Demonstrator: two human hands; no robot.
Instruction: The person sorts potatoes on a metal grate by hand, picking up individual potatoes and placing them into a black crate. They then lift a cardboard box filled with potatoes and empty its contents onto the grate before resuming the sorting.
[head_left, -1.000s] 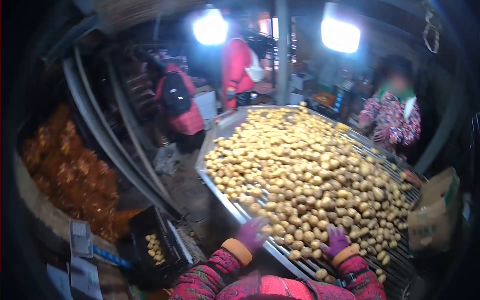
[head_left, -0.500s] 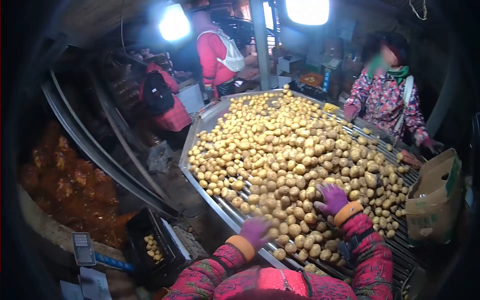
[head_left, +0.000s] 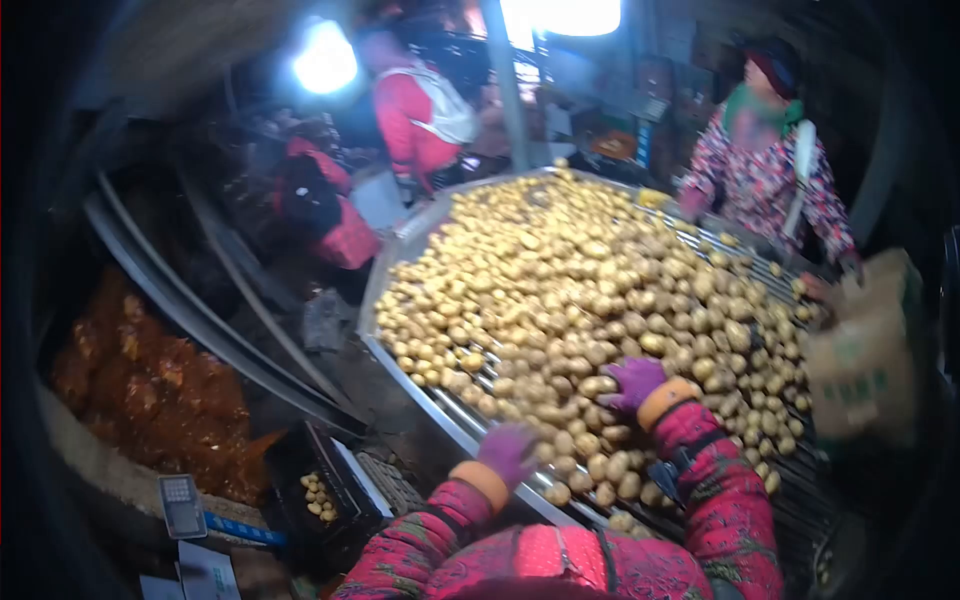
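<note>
A broad heap of potatoes [head_left: 560, 300] covers the slatted metal sorting table [head_left: 450, 425] in front of me. At the table's near left edge, my left hand [head_left: 508, 452], in a purple glove, lies against the nearest potatoes. Its fingers look stretched out, though motion blurs their tips. Farther right, my right hand [head_left: 635, 383], gloved the same way, rests on the heap with fingers spread and open. Potatoes touch its fingertips, and I see none gripped in either hand.
Across the table at right stands a co-worker [head_left: 765, 170], one hand by a cardboard box [head_left: 865, 360]. Two people [head_left: 420, 120] are at the back left. Below left are a black crate [head_left: 345, 480] with potatoes, a scale display [head_left: 182, 505] and a curved metal rail [head_left: 215, 305].
My right hand has shifted slightly left over the potatoes. The co-worker has straightened, and the cardboard box at right has changed its tilt, with that person's hand at its top. Lights shifted left in view.
</note>
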